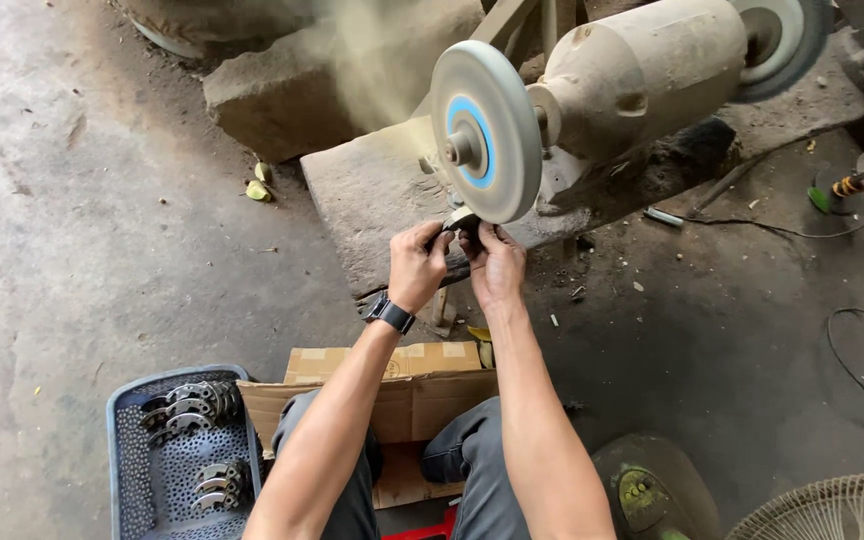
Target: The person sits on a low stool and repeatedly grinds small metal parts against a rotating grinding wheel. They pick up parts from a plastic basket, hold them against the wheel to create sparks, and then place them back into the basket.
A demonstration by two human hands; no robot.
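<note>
My left hand point(416, 264) and my right hand point(497, 264) together pinch a small metal part point(460, 218) and press it against the lower rim of a spinning grey buffing wheel point(487, 130) with a blue centre. The wheel sits on the shaft of a dusty bench motor point(642, 75). Dust streams up and to the left from the contact point. A dark watch point(390, 313) is on my left wrist.
A blue perforated basket point(128, 470) at lower left holds several curved metal parts point(190, 405). An open cardboard box point(412, 385) lies between my knees. The motor rests on a stone slab point(382, 195). Cables point(852, 340) and a fan guard point(832, 510) lie right.
</note>
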